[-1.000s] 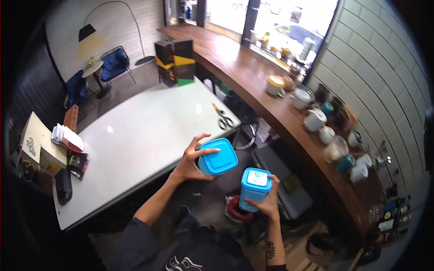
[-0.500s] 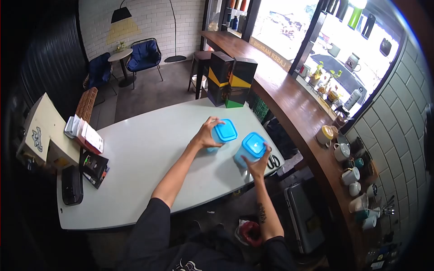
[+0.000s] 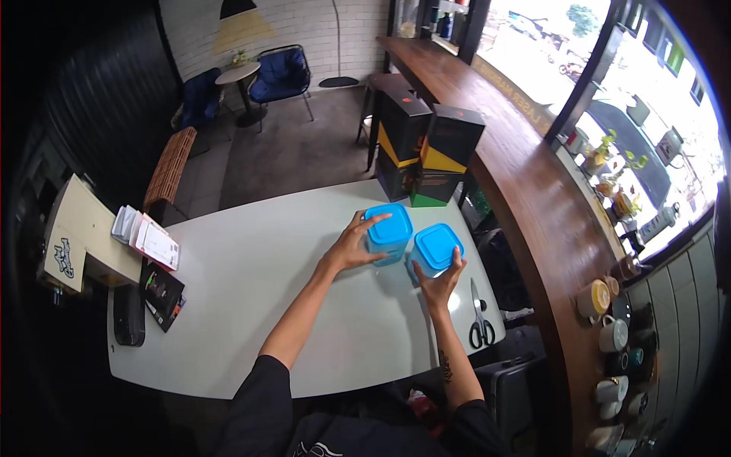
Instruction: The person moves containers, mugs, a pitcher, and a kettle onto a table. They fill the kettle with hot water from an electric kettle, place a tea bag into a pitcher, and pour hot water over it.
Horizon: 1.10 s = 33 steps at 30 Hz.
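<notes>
Two clear plastic food containers with blue lids are side by side at the right part of the white table [image 3: 251, 305]. Round the left food container [image 3: 390, 225] my left hand [image 3: 352, 245] is closed, thumb at the near side and fingers over the lid's edge. My right hand [image 3: 439, 283] grips the right food container [image 3: 438, 245] from its near right side, thumb and fingers on opposite sides. A narrow gap separates the containers. Scissors [image 3: 480, 324] with black handles lie to the right of my right hand.
Black boxes with yellow bands [image 3: 430, 148] stand at the table's far right corner. Papers [image 3: 148, 238], a black packet [image 3: 164, 293] and a cream box [image 3: 84, 236] are at the left. Along the right runs a wooden counter [image 3: 518, 183] with several mugs [image 3: 613, 335].
The right container has moved away from the table's near edge, closer to the left one, with my right hand on it. The scissors now show fully. The camera view has shifted.
</notes>
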### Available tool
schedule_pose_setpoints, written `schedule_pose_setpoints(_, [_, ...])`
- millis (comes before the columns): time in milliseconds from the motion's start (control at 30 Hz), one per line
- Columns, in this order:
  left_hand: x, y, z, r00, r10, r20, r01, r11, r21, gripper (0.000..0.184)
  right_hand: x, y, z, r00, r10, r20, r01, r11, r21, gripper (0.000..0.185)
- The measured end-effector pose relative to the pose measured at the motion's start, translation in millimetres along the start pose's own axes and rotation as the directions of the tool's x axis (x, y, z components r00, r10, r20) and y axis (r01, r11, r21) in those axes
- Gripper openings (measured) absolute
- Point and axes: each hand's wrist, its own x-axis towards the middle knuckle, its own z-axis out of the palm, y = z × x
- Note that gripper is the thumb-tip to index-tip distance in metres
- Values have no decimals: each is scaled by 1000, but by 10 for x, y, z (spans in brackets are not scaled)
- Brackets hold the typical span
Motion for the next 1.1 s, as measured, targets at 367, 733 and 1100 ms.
schedule_pose_setpoints(367, [651,-231,20,1000,-29,4,30,993,-117,94,571,254,555,995,-58,-81,49,993,-106,107])
schedule_pose_setpoints(733, [701,-310,-112,985,-40,165,67,985,-160,94,615,202,229,988,14,154,12,986,-167,112])
schedule_pose_setpoints(1100, [345,-206,8,990,59,-131,-66,997,-50,114,585,-213,-33,980,124,154,-69,944,-322,116])
